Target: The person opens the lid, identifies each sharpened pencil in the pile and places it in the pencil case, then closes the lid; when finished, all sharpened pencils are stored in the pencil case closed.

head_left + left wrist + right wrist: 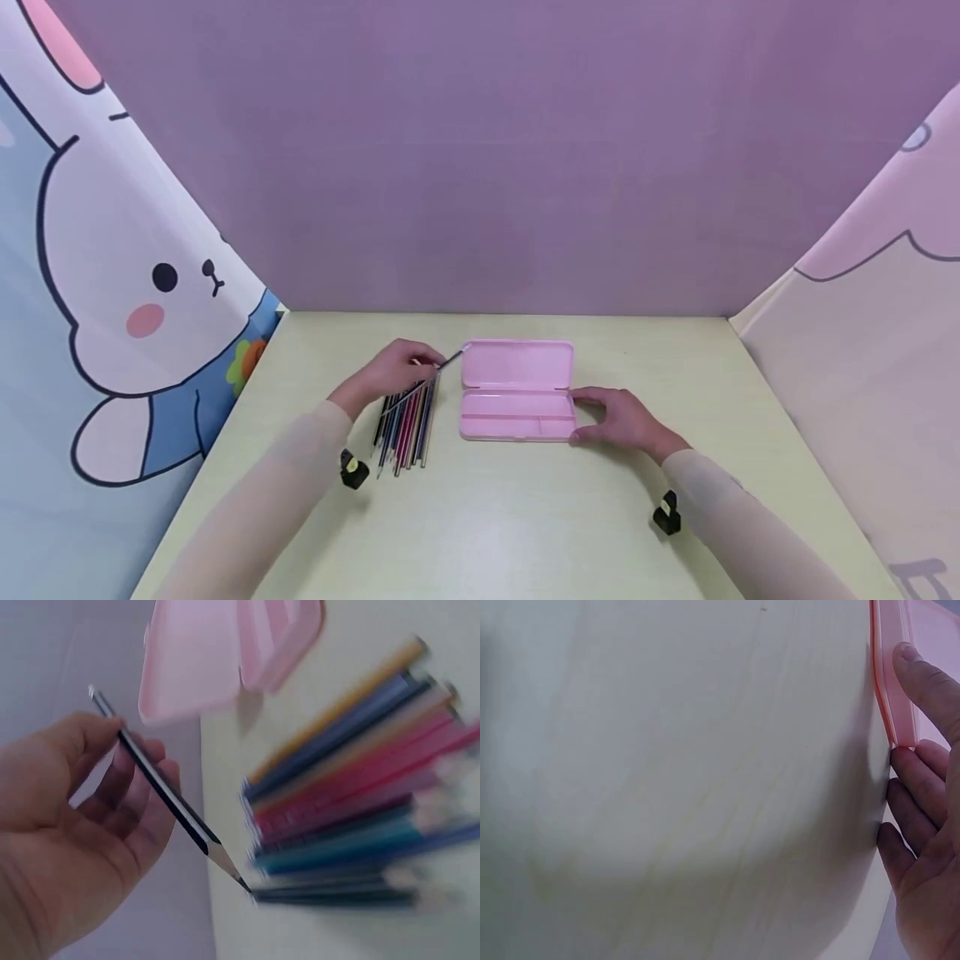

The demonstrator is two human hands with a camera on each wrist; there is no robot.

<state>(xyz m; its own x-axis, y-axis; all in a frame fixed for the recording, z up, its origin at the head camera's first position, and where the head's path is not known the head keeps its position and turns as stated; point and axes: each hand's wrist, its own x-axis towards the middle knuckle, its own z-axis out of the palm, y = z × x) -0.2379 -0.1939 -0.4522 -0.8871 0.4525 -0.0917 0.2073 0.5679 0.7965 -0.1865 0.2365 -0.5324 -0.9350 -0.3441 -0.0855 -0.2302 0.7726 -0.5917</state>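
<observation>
My left hand [397, 367] pinches a dark pencil with pale stripes [174, 796] between thumb and fingers, above the loose pencils. The pencil slants, its sharpened tip pointing down toward the pile in the left wrist view. Below lies a bunch of pencils [405, 433] in black, blue, teal, red and gold, roughly side by side. To their right a pink pencil case [517, 364] lies with its lid laid back; divided compartments show in its base. With thumb and fingers spread across the right end of the base, my right hand [618, 417] holds the case.
The pale wooden table [517, 517] runs back to a purple wall [510, 167]. A rabbit-print cloth [112, 333] hangs on the left side and a pink and cream cloth [855, 375] on the right. Small black devices are at both wrists.
</observation>
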